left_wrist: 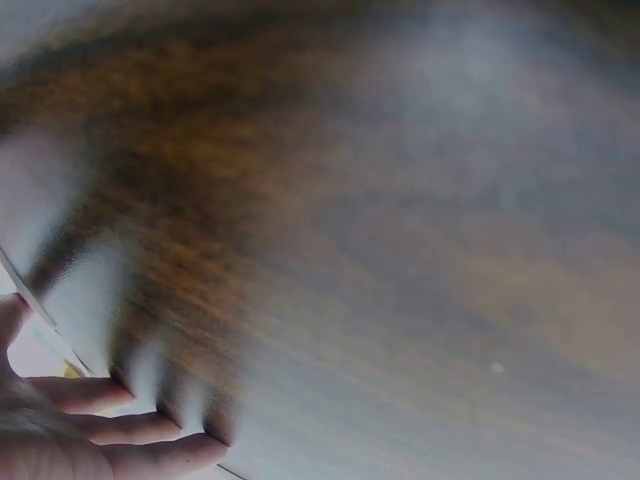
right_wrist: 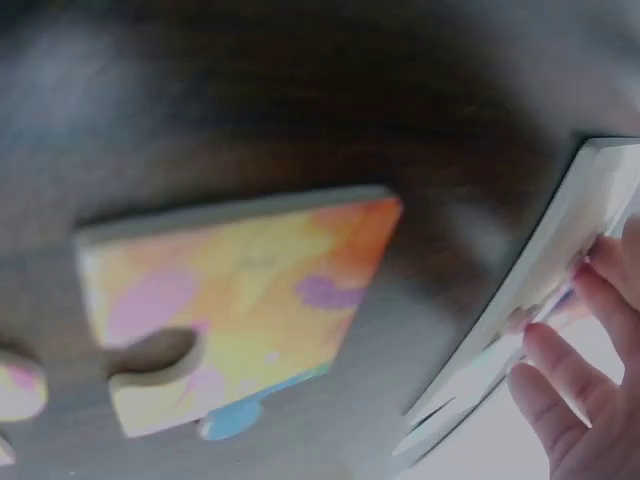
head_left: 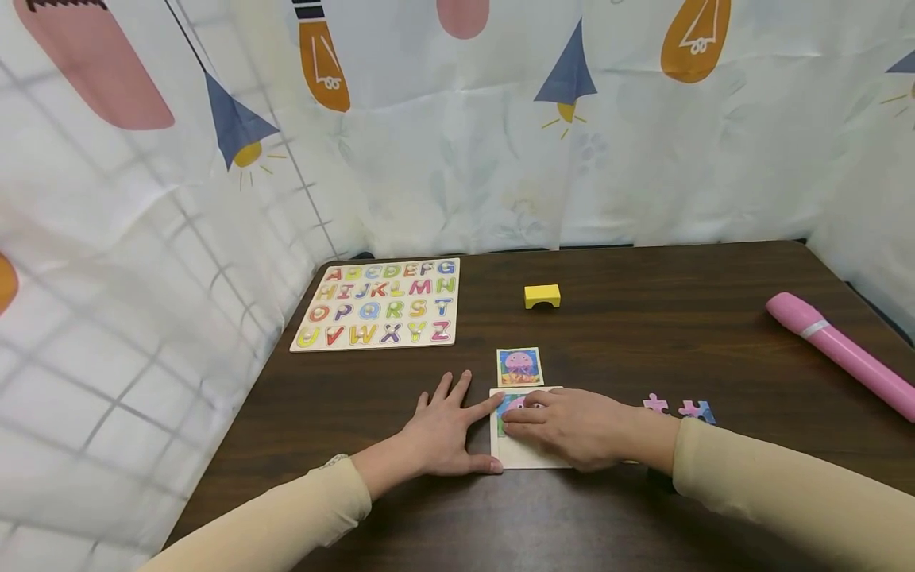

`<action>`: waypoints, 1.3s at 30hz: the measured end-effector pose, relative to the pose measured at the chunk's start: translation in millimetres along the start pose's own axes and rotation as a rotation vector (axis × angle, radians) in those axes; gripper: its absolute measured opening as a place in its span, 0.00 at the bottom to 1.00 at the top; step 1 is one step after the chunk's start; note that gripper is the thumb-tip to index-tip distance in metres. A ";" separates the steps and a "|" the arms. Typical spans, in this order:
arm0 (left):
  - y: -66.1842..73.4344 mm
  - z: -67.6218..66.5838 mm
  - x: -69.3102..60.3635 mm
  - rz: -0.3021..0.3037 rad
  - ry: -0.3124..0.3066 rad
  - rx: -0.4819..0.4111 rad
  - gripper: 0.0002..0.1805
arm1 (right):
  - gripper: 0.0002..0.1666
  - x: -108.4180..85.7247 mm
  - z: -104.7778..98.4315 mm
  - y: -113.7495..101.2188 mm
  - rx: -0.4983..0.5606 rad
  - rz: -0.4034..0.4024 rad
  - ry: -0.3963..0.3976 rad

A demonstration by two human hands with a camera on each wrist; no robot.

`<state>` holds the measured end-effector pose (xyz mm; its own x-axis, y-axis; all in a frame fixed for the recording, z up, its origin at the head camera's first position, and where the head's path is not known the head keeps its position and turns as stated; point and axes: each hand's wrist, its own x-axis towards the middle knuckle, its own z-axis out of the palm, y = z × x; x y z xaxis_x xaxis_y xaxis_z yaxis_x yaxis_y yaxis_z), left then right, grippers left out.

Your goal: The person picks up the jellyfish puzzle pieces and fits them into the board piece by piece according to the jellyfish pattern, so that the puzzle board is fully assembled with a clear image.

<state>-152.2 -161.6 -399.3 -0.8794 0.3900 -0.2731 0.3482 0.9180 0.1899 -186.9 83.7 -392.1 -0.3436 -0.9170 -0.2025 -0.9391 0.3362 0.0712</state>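
A small pale puzzle board [head_left: 525,455] lies on the dark table, with part of a pink-and-blue picture in its upper left. My left hand [head_left: 449,435] rests beside it, fingers spread, index finger and thumb touching its left edge. Over the board, my right hand [head_left: 575,425] presses its fingers on the picture pieces [head_left: 509,403] and hides much of them. Just behind lies a jellyfish picture card [head_left: 519,367]. Loose jigsaw pieces [head_left: 699,411] lie right of the board, partly behind my right forearm. The right wrist view shows a yellow-orange jigsaw piece [right_wrist: 250,290] close by.
An alphabet board [head_left: 379,306] with colourful letters lies at the back left. A yellow arch block [head_left: 542,296] stands toward the back middle. At the right lies a long pink tube-like object [head_left: 843,353]. A patterned curtain [head_left: 457,159] hangs behind the table.
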 end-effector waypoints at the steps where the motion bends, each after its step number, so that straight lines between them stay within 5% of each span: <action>1: -0.2 0.2 0.0 0.001 0.001 -0.002 0.52 | 0.32 0.4 -0.3 -0.3 0.008 -0.001 0.001; 16: 0.7 0.3 1.7 0.003 0.004 0.001 0.52 | 0.29 -7.9 4.6 6.6 0.097 -0.033 0.114; 24: 0.4 1.2 -0.5 -0.001 0.006 -0.005 0.52 | 0.31 -7.7 4.2 4.7 -0.001 -0.046 0.092; 32: 0.0 0.6 -0.8 0.002 0.012 -0.010 0.52 | 0.30 -6.2 -2.2 4.7 0.021 -0.022 0.058; 39: 0.3 -1.0 -2.1 -0.002 0.002 -0.011 0.52 | 0.27 -15.8 -0.7 12.2 0.191 0.008 0.142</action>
<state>-150.5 -162.2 -397.8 -0.8805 0.3885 -0.2717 0.3434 0.9178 0.1995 -192.9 102.1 -387.4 -0.3604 -0.9307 -0.0625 -0.9235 0.3655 -0.1164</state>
